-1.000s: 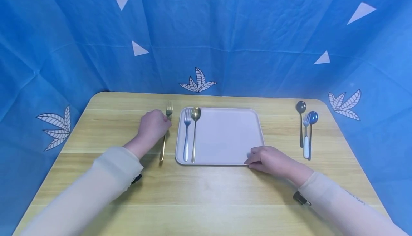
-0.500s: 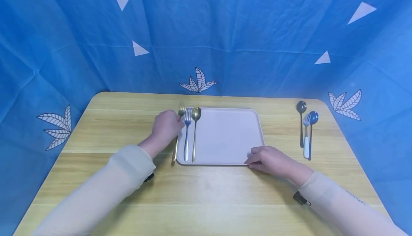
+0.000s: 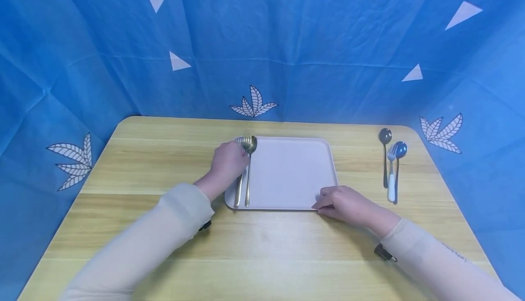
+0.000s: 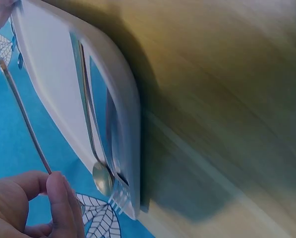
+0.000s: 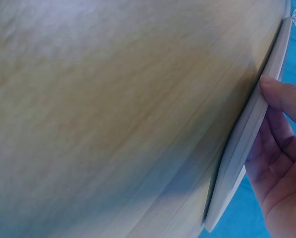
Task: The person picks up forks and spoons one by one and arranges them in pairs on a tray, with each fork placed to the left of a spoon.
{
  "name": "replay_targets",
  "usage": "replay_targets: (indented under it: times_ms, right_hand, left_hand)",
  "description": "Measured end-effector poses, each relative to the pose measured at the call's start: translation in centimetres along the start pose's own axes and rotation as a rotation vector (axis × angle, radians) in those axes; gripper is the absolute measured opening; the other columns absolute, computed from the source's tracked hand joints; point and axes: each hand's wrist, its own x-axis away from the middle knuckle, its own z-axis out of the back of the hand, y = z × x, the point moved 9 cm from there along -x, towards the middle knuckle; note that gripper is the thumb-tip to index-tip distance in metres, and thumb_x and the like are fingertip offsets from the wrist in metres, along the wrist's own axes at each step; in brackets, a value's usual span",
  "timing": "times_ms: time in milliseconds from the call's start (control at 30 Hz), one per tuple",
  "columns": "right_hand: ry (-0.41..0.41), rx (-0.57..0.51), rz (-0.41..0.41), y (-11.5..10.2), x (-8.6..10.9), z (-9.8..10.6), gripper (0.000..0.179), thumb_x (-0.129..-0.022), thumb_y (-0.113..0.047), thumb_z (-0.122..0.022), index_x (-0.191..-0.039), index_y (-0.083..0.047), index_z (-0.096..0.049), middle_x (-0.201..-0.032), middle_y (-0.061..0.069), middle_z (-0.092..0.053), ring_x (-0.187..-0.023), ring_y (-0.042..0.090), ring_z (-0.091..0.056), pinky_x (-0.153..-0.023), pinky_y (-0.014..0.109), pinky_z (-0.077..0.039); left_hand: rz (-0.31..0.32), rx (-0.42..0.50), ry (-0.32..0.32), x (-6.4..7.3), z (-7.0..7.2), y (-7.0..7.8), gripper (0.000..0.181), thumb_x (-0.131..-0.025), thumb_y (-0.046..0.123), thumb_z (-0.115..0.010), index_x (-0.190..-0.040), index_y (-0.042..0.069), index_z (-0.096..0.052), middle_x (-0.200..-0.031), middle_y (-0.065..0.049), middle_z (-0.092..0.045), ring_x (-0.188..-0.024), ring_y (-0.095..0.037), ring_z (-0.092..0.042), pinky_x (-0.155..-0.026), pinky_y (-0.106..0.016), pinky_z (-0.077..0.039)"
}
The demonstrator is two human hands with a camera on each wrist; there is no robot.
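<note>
In the head view, my left hand (image 3: 229,160) pinches a gold fork (image 4: 28,121) above the left part of a pale rectangular tray (image 3: 293,173). The fork's handle slants up from the fingers in the left wrist view, clear of the tray. On the tray lie a gold spoon (image 3: 248,184) and a silver fork (image 4: 119,197), side by side near its left edge; my left hand and the held fork largely cover the silver one in the head view. My right hand (image 3: 344,204) grips the tray's front right corner, thumb on the rim (image 5: 254,116).
Towards the table's right edge lie a dark spoon (image 3: 385,137), a small fork with a white handle (image 3: 391,188) and a bluish spoon (image 3: 401,149), close together. Behind the wooden table (image 3: 262,251) hangs a blue curtain (image 3: 328,41).
Holding the gold fork, my left hand has moved right, from the table beside the tray to over the silver fork and spoon. The right hand has stayed on the tray's corner.
</note>
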Motion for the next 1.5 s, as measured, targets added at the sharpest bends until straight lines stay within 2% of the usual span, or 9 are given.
replay_targets:
  times_ms: [133,433,533,700,800,1067,1267,1500]
  right_hand:
    - [0.001,-0.005,0.004,0.0,-0.1,-0.1,0.016,-0.086,-0.013,-0.079,-0.102,-0.015,-0.079,-0.080,-0.015,-0.056,-0.070,-0.001,-0.052,-0.066,0.020,-0.050]
    - [0.004,-0.001,0.004,0.0,-0.1,0.0,0.016,-0.085,-0.013,-0.079,-0.101,-0.014,-0.079,-0.080,-0.014,-0.056,-0.070,-0.001,-0.051,-0.065,0.020,-0.050]
    - [0.010,0.000,0.011,0.0,0.0,0.0,0.016,-0.085,-0.013,-0.079,-0.101,-0.014,-0.079,-0.080,-0.014,-0.056,-0.070,-0.001,-0.052,-0.066,0.020,-0.050]
    - [0.013,-0.002,0.018,0.1,0.0,0.0,0.016,-0.085,-0.013,-0.080,-0.100,-0.014,-0.079,-0.080,-0.014,-0.056,-0.070,-0.001,-0.052,-0.066,0.019,-0.050]
    - [0.012,-0.005,0.017,0.1,0.0,-0.1,0.016,-0.085,-0.013,-0.079,-0.101,-0.014,-0.079,-0.080,-0.014,-0.056,-0.070,-0.002,-0.052,-0.066,0.019,-0.051]
    - [0.011,-0.009,0.014,0.1,0.0,0.0,0.016,-0.085,-0.013,-0.079,-0.101,-0.015,-0.079,-0.081,-0.015,-0.057,-0.071,-0.001,-0.052,-0.066,0.020,-0.051]
    - [0.008,-0.001,0.012,0.2,0.1,0.0,0.015,-0.086,-0.013,-0.079,-0.101,-0.015,-0.079,-0.081,-0.015,-0.056,-0.072,-0.001,-0.053,-0.068,0.021,-0.051]
    - [0.011,-0.006,0.018,0.1,0.0,0.0,0.016,-0.085,-0.013,-0.079,-0.101,-0.014,-0.079,-0.081,-0.015,-0.056,-0.071,-0.002,-0.053,-0.067,0.020,-0.051]
  left_hand:
    - [0.025,-0.001,-0.023,0.0,-0.9,0.3,0.040,-0.090,0.009,-0.058,-0.052,0.013,-0.045,-0.045,0.004,-0.037,-0.039,-0.010,-0.034,-0.040,-0.025,-0.031]
    - [0.041,0.030,-0.017,-0.2,-2.0,0.9,0.036,-0.090,0.009,-0.059,-0.056,0.011,-0.049,-0.046,0.004,-0.038,-0.039,-0.010,-0.036,-0.039,-0.024,-0.033]
    - [0.021,0.025,-0.019,-0.2,-2.5,1.5,0.036,-0.089,0.008,-0.059,-0.055,0.011,-0.048,-0.046,0.004,-0.039,-0.040,-0.011,-0.036,-0.041,-0.025,-0.034]
    - [-0.050,0.006,-0.002,-0.4,-3.1,2.8,0.037,-0.086,0.005,-0.057,-0.053,0.012,-0.045,-0.046,0.003,-0.038,-0.041,-0.011,-0.036,-0.043,-0.027,-0.034]
    - [-0.057,0.014,0.004,-0.4,-3.3,3.1,0.036,-0.086,0.005,-0.057,-0.054,0.013,-0.045,-0.048,0.003,-0.037,-0.043,-0.012,-0.036,-0.045,-0.028,-0.036]
    - [-0.006,0.034,-0.008,-0.8,-4.1,2.7,0.032,-0.088,0.005,-0.058,-0.058,0.011,-0.049,-0.050,0.002,-0.041,-0.043,-0.012,-0.040,-0.042,-0.025,-0.036]
    - [-0.006,0.066,-0.024,-1.2,-5.2,2.6,0.030,-0.089,0.005,-0.059,-0.061,0.010,-0.051,-0.050,0.002,-0.043,-0.043,-0.012,-0.042,-0.041,-0.025,-0.037]
    - [-0.024,0.031,-0.004,-1.6,-5.7,2.9,0.032,-0.089,0.006,-0.059,-0.059,0.010,-0.050,-0.050,0.003,-0.042,-0.043,-0.012,-0.041,-0.045,-0.027,-0.039]
